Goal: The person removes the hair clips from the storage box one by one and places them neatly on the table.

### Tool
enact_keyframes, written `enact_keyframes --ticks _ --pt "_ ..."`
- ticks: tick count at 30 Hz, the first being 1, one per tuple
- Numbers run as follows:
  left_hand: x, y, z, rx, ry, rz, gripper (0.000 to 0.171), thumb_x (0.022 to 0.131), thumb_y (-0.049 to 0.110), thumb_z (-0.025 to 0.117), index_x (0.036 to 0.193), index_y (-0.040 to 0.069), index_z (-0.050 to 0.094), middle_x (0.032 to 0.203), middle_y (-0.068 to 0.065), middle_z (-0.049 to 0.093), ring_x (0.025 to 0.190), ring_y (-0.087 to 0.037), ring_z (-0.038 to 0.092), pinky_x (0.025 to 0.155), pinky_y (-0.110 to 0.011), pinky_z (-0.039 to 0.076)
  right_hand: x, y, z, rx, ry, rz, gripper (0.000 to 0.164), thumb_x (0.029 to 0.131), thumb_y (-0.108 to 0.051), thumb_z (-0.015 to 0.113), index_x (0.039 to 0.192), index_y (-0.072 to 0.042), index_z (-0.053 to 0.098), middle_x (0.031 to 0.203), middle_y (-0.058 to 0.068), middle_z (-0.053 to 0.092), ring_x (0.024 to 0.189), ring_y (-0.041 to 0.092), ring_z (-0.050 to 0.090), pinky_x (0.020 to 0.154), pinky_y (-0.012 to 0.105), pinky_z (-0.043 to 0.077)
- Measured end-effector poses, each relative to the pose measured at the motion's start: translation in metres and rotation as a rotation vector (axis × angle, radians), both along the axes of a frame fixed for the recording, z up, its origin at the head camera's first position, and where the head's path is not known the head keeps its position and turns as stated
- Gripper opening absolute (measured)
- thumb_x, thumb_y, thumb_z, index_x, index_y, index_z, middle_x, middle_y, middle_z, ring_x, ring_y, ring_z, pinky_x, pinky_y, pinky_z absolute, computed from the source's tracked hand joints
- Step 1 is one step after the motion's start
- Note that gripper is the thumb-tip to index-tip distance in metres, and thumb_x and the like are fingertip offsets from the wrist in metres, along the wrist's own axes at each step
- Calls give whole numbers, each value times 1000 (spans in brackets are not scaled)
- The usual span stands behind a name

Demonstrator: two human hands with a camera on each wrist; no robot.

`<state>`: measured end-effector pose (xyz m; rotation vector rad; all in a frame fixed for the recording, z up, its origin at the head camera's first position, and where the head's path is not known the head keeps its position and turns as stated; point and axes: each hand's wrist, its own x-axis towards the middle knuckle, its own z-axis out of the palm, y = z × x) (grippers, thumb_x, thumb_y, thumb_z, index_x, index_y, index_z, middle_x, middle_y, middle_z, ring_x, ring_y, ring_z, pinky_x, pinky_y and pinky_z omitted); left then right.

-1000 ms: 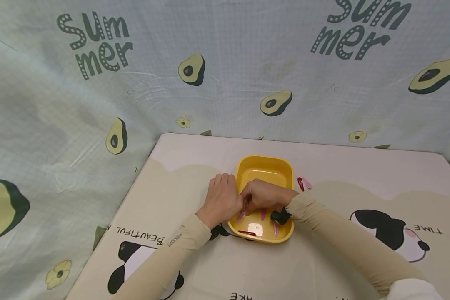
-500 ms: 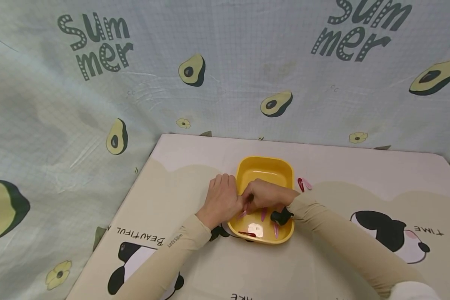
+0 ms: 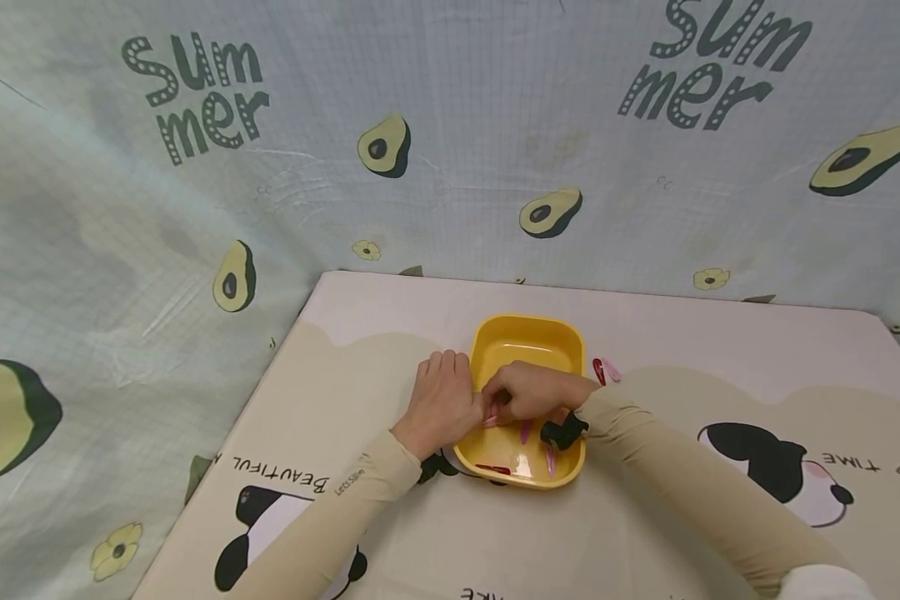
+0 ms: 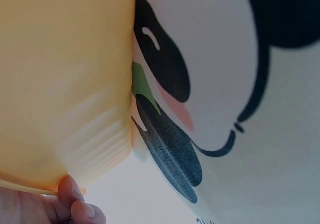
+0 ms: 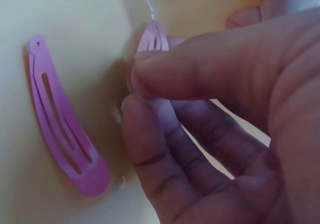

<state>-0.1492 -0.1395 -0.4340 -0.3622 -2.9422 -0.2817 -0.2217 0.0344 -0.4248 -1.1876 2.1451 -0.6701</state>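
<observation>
Two hands work: my right hand (image 5: 220, 129) pinches a pink clip (image 5: 152, 41); my left hand (image 3: 442, 400) grips the yellow tray (image 3: 525, 333) steady, mid-frame

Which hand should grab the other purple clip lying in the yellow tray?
Probably the right hand: it is over the yellow plastic tray, beside the loose purple snap hair clip. The left hand grips the tray's edge.

Head camera looks down from the near side over the whole table (image 3: 390, 517); both wrist cameras press close to the yellow tray (image 3: 528, 333), shared by all views.
</observation>
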Motion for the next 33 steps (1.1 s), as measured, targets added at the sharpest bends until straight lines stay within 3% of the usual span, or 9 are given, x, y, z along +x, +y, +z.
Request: enact_keyframes --ticks 3,9,18,23,33 --pt "1 0 2 -2 22 -5 18 88 23 53 85 6 50 79 -7 46 76 -24 40 74 -35 34 -1 2 2 1 22 -6 5 92 -13 74 95 -11 78 80 -5 69 68 2 57 66 17 51" --pt "2 1 4 7 23 -7 18 88 22 56 87 5 51 81 -8 47 78 -26 41 75 -36 35 -2 8 7 -7 22 -48 9 93 -12 72 97 -13 79 83 -5 71 73 4 58 72 18 52" --pt "0 4 3 -18 -29 4 20 91 23 55 92 4 51 82 -7 45 79 -24 38 76 -35 33 -4 16 9 -29 -25 -73 10 95 -13 70 97 -14 80 85 -4 72 75 6 59 73 21 53" --pt "0 5 3 -15 -40 10 21 91 23 55 94 3 52 83 -7 45 81 -25 39 79 -37 35 -5 20 10 -42 -7 -85 10 94 -15 71 97 -15 81 84 -5 74 75 6 60 73 21 53" --pt "0 5 2 -8 -72 22 20 91 23 54 96 3 51 84 -8 44 82 -25 38 81 -38 35 -3 32 20 -66 -73 -170 15 95 -9 68 103 -13 80 94 -1 77 80 10 62 71 23 54"
